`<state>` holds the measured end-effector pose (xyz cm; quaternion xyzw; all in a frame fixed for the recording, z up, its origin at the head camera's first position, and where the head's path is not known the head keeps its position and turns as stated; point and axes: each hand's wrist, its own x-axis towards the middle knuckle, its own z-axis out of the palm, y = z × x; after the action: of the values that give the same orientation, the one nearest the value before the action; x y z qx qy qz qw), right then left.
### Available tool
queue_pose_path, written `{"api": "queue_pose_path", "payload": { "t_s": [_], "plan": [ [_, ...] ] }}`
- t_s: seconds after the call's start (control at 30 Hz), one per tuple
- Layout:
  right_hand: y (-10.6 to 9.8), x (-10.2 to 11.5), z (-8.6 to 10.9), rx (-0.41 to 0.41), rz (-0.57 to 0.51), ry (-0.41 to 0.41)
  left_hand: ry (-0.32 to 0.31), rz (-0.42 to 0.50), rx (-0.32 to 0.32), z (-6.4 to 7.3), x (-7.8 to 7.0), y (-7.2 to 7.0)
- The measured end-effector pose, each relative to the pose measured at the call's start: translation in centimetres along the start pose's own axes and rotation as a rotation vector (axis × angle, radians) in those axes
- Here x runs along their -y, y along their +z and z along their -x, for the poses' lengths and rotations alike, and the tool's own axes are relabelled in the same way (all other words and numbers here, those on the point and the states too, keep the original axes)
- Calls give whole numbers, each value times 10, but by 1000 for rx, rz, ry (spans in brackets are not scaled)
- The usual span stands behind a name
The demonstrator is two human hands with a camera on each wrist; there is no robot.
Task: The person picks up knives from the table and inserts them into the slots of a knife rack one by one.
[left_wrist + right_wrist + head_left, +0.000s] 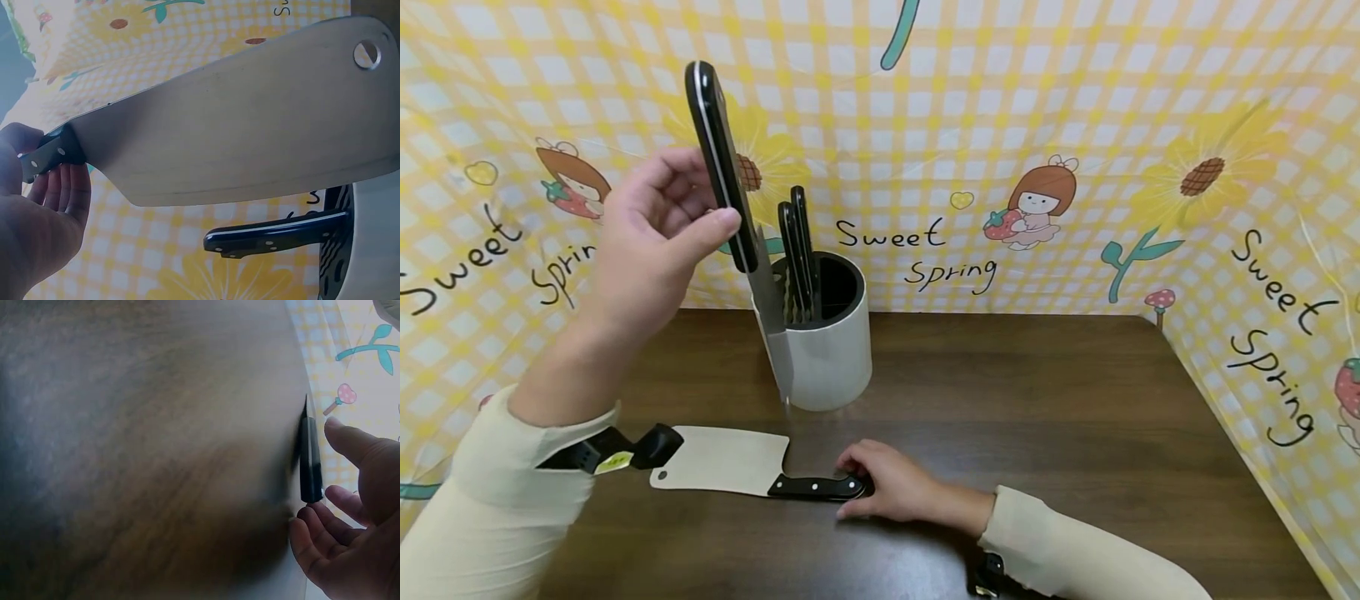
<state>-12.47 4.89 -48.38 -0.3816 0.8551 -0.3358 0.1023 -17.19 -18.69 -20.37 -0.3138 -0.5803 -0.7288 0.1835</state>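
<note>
My left hand (655,242) pinches the black handle of an upright cleaver (772,308) between thumb and fingers. Its blade points down along the left side of a white round knife block (831,375). In the left wrist view the cleaver's broad blade (250,119), with a hole near its far corner, overlaps the block's side. A second cleaver (722,458) lies flat on the table, handle to the right. Around that handle's end my right hand (891,483) is spread, thumb and fingers apart; the right wrist view shows the fingertips right beside the handle (310,462).
Several black-handled knives (801,258) stand in the block's left part. The brown wooden table (1037,400) runs back to a yellow checked cloth (925,125) that rises behind and at both sides. Black wrist cameras (613,450) sit on the sleeves.
</note>
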Motion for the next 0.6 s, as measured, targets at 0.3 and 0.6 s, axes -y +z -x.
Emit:
{"api": "queue_pose_path", "payload": {
  "t_s": [0.3, 0.6],
  "plan": [
    [9, 1, -4, 2, 203, -13, 23, 75, -64, -13, -1, -6],
    [13, 2, -5, 6, 274, 6, 70, 73, -91, -23, -2, -8]
  ]
}}
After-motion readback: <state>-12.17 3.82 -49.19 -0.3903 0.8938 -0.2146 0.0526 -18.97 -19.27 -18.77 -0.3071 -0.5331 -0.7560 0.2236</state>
